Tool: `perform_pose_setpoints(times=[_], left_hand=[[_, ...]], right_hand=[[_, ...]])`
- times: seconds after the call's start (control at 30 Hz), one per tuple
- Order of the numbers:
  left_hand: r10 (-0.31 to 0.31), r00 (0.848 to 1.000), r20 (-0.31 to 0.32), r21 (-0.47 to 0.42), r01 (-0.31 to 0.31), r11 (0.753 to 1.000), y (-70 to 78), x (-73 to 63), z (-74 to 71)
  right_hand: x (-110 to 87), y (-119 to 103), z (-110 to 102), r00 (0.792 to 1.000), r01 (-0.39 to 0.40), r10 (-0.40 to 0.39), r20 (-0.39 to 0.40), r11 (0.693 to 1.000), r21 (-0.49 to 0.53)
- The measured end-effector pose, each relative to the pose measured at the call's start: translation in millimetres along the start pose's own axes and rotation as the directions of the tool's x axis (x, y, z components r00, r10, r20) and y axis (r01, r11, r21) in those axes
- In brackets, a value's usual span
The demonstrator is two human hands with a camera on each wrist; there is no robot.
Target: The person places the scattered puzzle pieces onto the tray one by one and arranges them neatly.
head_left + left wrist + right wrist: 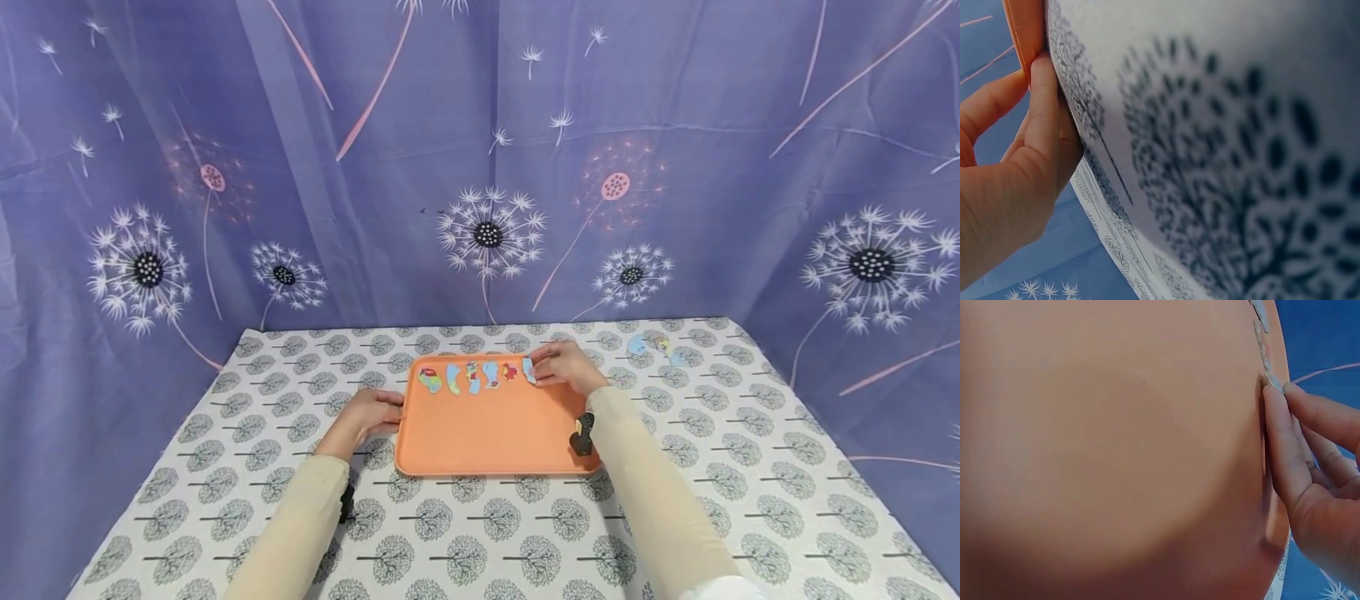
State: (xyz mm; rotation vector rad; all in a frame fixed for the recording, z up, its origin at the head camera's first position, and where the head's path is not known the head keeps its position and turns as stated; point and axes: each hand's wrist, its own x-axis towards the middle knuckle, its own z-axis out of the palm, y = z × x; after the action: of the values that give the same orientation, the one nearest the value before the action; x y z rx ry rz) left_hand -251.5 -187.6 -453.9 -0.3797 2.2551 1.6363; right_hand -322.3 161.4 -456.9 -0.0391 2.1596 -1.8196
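Note:
An orange tray [487, 433] lies on the table, with several small printed puzzle pieces [472, 377] in a row along its far side. At the right end of that row, my right hand [564, 367] pinches a light blue puzzle piece [528, 371] between thumb and fingers, low over the tray. The right wrist view shows the held piece edge-on at the fingertips, close to the tray's raised rim [1280, 512]. My left hand [371, 412] holds the tray's left rim; in the left wrist view, thumb and finger meet at the orange edge [1025, 31].
Beyond the tray at the back right, more light blue and yellow pieces [637, 343] lie on the tree-print tablecloth [480, 542]. A purple dandelion-print curtain [390, 233] stands behind the table and along both sides.

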Motion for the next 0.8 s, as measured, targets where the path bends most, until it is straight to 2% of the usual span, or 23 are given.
perform_pose_setpoints(times=[0.27, 0.5, 0.8], left_hand=[[0.006, 1.000, 0.001, 0.012, -0.006, 1.000, 0.2, -1.3, -0.1], [0.021, 1.000, 0.004, 0.018, -0.021, 1.000, 0.0, -1.2, -0.8], [0.007, 1.000, 0.004, 0.003, -0.007, 1.000, 0.0, -1.0, -0.6]], right_hand=[[1.8, -2.2, 4.2, 0.998, -0.054, 0.052, -0.033, 0.997, -0.057], [4.5, -3.2, 6.5, 0.997, -0.045, 0.039, -0.062, 0.995, -0.091], [2.3, -7.6, 8.7, 0.995, -0.063, 0.054, -0.079, 0.991, -0.116]])
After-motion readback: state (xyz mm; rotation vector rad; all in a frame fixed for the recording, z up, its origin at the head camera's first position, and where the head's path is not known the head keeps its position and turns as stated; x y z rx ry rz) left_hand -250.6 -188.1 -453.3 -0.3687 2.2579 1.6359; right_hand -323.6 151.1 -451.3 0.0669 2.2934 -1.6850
